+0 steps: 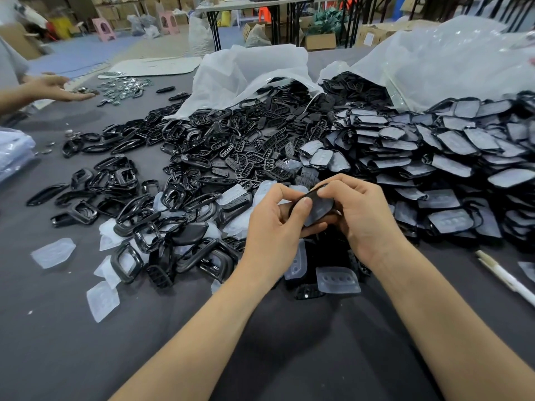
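We hold one black shell (318, 209) just above the desk (86, 342), between both hands. Our left hand (275, 224) pinches its near end, thumb on the face; our right hand (359, 215) pinches the far edge. Its long axis slants from lower left to upper right, one end in each grip. The stacked shells (434, 146) lie on the right hand's side.

white pen (506, 277) near right | plastic bags (254, 70) behind | pink stool (101, 21) far

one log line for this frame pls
left hand: grips black shell | right hand: grips same shell | where: above table, near pile | pen: far right, untouched
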### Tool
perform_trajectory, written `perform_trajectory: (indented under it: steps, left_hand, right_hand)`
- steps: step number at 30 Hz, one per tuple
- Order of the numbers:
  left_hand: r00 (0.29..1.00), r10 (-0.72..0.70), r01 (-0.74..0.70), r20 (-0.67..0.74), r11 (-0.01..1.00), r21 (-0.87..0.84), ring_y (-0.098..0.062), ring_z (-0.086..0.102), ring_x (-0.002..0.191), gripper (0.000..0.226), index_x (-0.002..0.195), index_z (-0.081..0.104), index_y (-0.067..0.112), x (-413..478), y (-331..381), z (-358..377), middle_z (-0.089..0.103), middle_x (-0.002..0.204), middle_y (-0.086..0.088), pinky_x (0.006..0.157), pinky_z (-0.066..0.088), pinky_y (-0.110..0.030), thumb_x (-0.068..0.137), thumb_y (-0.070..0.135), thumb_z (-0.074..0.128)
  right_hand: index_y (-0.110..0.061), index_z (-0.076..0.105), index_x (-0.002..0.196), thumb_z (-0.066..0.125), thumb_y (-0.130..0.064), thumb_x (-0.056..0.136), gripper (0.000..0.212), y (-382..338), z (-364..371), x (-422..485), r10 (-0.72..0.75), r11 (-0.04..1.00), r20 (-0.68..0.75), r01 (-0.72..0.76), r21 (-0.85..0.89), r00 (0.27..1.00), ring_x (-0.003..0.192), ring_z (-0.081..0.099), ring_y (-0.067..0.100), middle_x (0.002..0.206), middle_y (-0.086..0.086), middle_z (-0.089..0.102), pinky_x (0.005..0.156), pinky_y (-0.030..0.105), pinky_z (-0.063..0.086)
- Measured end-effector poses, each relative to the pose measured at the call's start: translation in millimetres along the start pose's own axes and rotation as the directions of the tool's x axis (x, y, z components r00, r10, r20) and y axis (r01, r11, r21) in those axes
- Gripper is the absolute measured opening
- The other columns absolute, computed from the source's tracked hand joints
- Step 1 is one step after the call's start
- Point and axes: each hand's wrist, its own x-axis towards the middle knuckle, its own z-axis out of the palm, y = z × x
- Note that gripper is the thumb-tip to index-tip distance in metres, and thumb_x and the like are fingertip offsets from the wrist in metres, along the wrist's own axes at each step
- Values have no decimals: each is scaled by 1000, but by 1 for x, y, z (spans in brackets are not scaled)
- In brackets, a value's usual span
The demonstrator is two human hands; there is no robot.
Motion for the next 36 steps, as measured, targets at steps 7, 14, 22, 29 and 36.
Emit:
perform_trajectory:
  steps: [7, 14, 22, 29, 36]
  left_hand:
    - [1000, 10, -10, 14, 1000, 23, -52, 62, 90, 12, 87, 50, 6, 0, -2, 2, 49, 84, -51, 67, 57, -23, 98, 1, 47]
    - [995, -86, 92, 47, 987, -135, -22, 74, 73, 9, 92, 49, 1, 0, -1, -2, 73, 76, -11, 63, 56, -21, 99, 2, 45]
    - [982, -188, 187, 27, 928, -322, -21, 74, 72, 20, 80, 53, 5, 2, 5, -4, 74, 76, -6, 64, 56, -20, 99, 4, 47]
    - [988, -156, 150, 4, 946, -288, -20, 74, 72, 16, 84, 51, 4, 2, 5, -2, 74, 76, -7, 62, 55, -17, 99, 5, 46]
    - [981, -192, 179, -12, 935, -307, -22, 73, 72, 19, 81, 55, 5, 3, 3, -5, 73, 76, -6, 63, 56, -19, 98, 5, 49]
  right_hand:
    - [-8, 67, 59, 51, 3, 81, 29, 4, -1, 2, -14, 1000, -55, 14, 3, 998, 52, 57, 15, 57, 6, 60, 48, 24, 47]
    - [-5, 67, 60, 57, -1, 81, 24, 6, -1, 4, -32, 999, -94, 28, -38, 995, 62, 53, 25, 63, 13, 58, 55, 28, 42]
    - [-3, 73, 77, 61, -14, 90, 22, 4, -5, 4, -36, 998, 22, 37, -55, 999, 69, 59, 27, 78, 21, 67, 58, 23, 51]
    - [-3, 70, 80, 59, -48, 81, 46, 2, -6, 7, 49, 999, 56, -49, 7, 997, 74, 55, 26, 85, 19, 64, 54, 22, 48]
    - [4, 68, 84, 55, -18, 96, 29, 6, -7, 4, -96, 975, 110, 116, -189, 989, 73, 60, 27, 87, 33, 64, 67, 29, 52]
